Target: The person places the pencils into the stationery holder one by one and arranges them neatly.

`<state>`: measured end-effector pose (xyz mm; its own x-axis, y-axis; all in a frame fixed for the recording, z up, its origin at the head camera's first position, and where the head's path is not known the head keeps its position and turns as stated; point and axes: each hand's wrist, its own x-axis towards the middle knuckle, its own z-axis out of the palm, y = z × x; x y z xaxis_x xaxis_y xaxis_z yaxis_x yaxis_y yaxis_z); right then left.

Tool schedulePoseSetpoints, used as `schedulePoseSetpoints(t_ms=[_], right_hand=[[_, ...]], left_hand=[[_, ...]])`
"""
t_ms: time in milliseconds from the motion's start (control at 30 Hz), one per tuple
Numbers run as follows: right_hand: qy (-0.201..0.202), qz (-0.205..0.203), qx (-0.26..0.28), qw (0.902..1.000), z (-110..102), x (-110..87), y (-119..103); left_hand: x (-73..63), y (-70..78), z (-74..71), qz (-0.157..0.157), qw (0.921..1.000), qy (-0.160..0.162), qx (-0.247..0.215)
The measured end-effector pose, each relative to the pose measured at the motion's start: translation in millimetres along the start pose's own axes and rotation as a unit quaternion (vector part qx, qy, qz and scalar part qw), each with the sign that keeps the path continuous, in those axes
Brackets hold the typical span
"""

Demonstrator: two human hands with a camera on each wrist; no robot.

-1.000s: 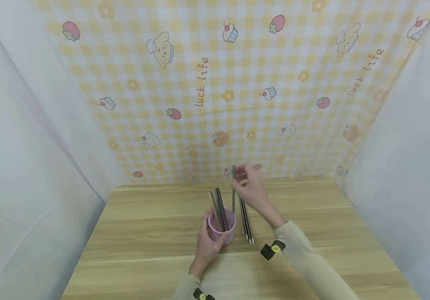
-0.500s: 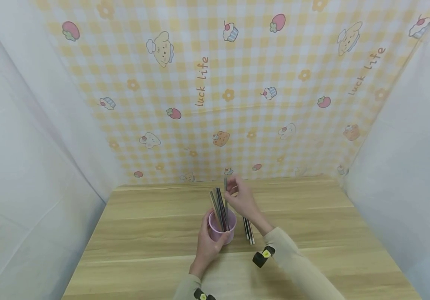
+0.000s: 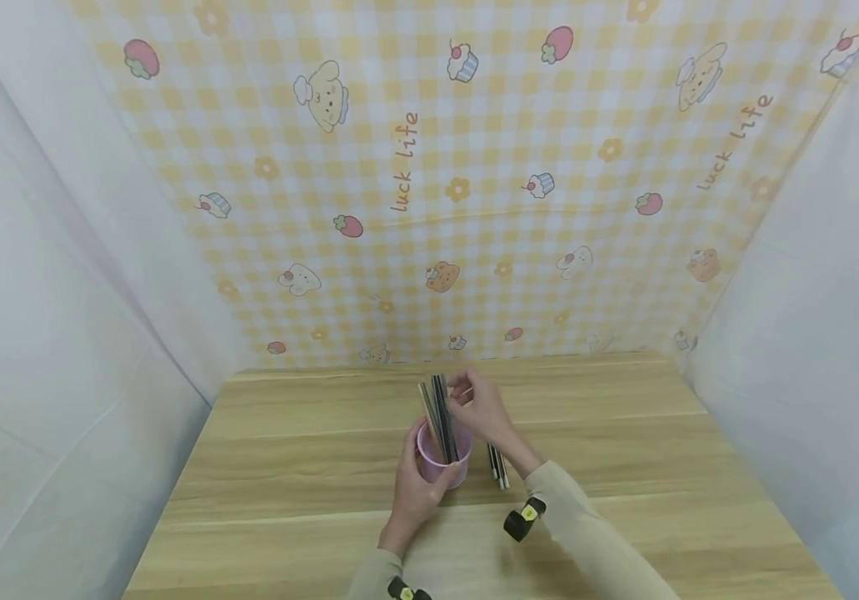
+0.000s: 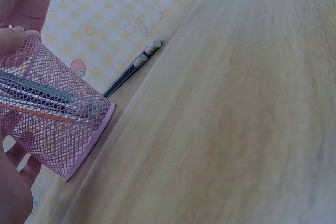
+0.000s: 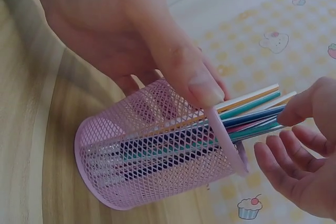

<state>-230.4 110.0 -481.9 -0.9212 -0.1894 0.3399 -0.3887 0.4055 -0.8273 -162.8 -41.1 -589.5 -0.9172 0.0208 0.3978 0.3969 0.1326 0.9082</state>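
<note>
On table [image 3: 287, 475], pink mesh cup [image 5: 152, 153], multicoloured pencils [image 5: 257, 117]; left fingers [image 3: 410, 442] gripping cup, right fingers' [image 5: 281, 169] hold unclear.

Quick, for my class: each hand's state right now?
Left hand: holding the pink mesh cup.
Right hand: at the pencils; whether gripping, cannot be told.

Right sleeve [image 3: 596, 535] was plain pale beige, ending at the wrist; left sleeve [image 3: 375, 575] matched. Right wrist unit [image 3: 516, 526] was black and blocky, with a yellow patch, its marking too small to read. Left wrist unit [image 3: 420, 595] was black too, also yellow-patched. Left hand [image 3: 416, 498] and right hand [image 3: 483, 410] were bare.
</note>
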Motion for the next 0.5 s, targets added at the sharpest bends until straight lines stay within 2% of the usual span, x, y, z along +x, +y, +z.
schedulePoseSetpoints(t_ms=[300,500], right_hand=[[0.018,0.075,-0.012,0.9970,-11,2.2,8],[0.038,0.104,-0.013,0.9938,-18,5.5,23]], left_hand=[[0.5,2.4,0.4,0.006,0.9999,0.008,0.014],[0.4,1.4,0.7,-0.012,0.9999,0.004,0.004]])
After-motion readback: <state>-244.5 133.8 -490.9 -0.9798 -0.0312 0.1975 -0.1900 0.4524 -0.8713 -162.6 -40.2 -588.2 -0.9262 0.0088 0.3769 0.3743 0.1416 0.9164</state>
